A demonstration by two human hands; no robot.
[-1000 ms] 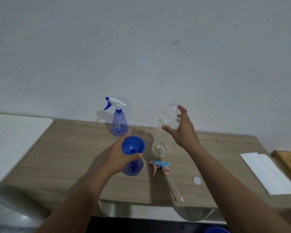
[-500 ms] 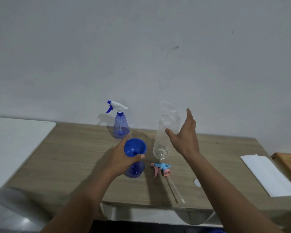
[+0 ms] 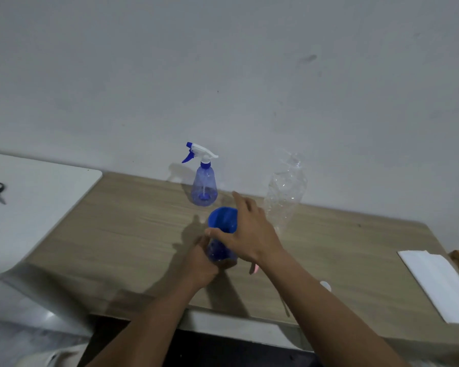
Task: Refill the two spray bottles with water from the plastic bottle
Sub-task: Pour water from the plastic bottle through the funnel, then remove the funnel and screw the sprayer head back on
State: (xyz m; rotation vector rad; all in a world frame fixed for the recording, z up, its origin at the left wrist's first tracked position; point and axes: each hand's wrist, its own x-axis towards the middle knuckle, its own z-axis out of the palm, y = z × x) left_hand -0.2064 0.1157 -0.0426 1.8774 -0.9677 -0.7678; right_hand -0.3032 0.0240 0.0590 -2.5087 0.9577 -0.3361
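Gripping bottle [image 3: 217, 251], funnel [image 3: 221, 219], seemingly near table [image 3: 117, 234] edge

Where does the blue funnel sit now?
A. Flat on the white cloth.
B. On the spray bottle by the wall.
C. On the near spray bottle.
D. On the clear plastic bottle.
C: the blue funnel stands in the near spray bottle, which the left hand holds.

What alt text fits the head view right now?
The left hand grips an uncapped blue spray bottle on a wooden table while the right hand touches the blue funnel in its neck. Behind stand a capped spray bottle and a clear plastic bottle, upright near the wall.
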